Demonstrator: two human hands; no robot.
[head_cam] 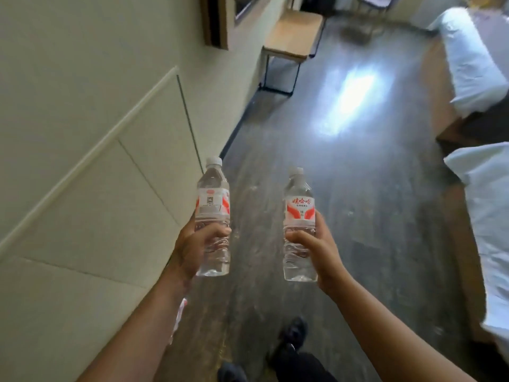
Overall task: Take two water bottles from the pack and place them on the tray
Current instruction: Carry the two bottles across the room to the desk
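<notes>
I hold two clear water bottles upright in front of me, above a dark floor. The left bottle [212, 205] has a white cap and a red-and-white label; my left hand [194, 248] grips its lower half. The right bottle [299, 213] has the same label with red characters facing me; my right hand [316, 249] wraps its lower half. The bottles are apart, roughly a bottle's height between them. No pack and no tray are in view.
A pale panelled wall [82, 133] runs along my left. A small wooden table with dark metal legs [292, 37] stands ahead by the wall. Two beds with white bedding [473, 64] line the right side. My dark shoes [293, 337] show below.
</notes>
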